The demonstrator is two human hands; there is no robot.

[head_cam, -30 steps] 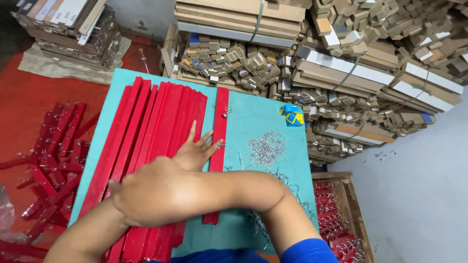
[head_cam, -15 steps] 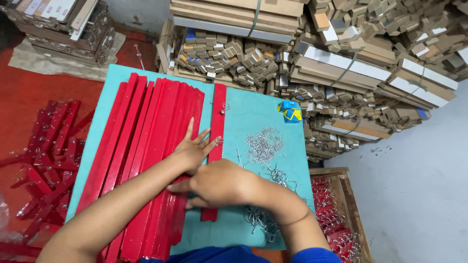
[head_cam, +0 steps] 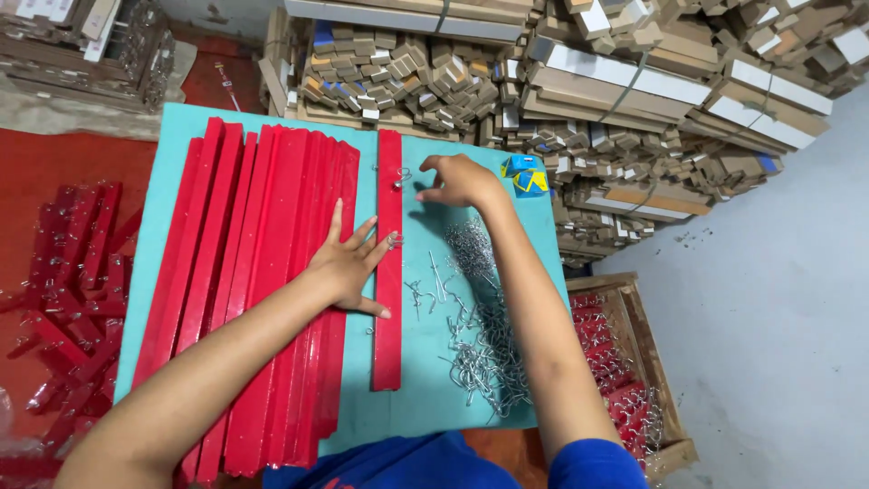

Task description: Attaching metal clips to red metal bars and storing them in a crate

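Note:
My left hand (head_cam: 347, 263) lies flat, fingers spread, on the stack of long red strips (head_cam: 262, 272) and touches the single red strip (head_cam: 388, 299) that lies apart on the teal board (head_cam: 520, 362). My right hand (head_cam: 460, 180) reaches to the far end of that single strip, fingers pinched by a small metal hook (head_cam: 401, 177) fitted there. What the fingertips hold is too small to tell. A pile of loose metal hooks (head_cam: 484, 335) lies right of the strip, under my right forearm.
A small blue and yellow box (head_cam: 525, 175) sits at the board's far right corner. Stacks of cardboard pieces (head_cam: 579, 81) stand behind. A wooden crate (head_cam: 634, 317) of red pieces with hooks stands at right. More red pieces (head_cam: 68, 290) lie on the floor at left.
My right hand has moved from over my left hand, past the hook pile, up to the far end of the single strip. My left hand has stayed pressing on the strips.

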